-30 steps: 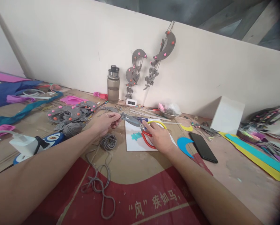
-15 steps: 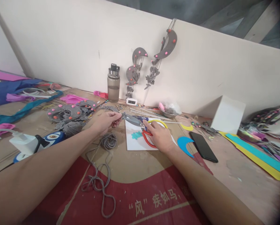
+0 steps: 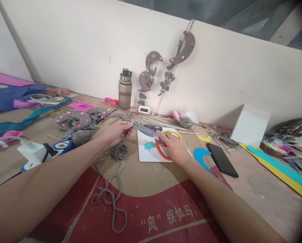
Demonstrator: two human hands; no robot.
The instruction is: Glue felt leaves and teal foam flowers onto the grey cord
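Observation:
My right hand (image 3: 175, 147) grips scissors (image 3: 146, 131) with red and yellow handles, their blades pointing left. Between the fingertips of my left hand (image 3: 118, 132) is a small grey felt piece (image 3: 135, 125), partly hidden by the fingers. The blade tips meet this piece. Below the scissors lies a white sheet (image 3: 147, 158) with a teal cloud-like shape (image 3: 149, 145) on it. A loose coil of grey cord (image 3: 120, 152) lies under my left hand and trails toward me.
Grey felt moons with pink dots (image 3: 75, 120) are piled at left near a power strip (image 3: 62, 145). Behind stand a water bottle (image 3: 125, 92) and a small digital display (image 3: 144, 109). To the right lie a blue crescent (image 3: 201, 158) and a phone (image 3: 222, 160).
The view has shifted a little, so everything sits slightly farther right. Both hands keep their holds, with the scissors still at the grey piece.

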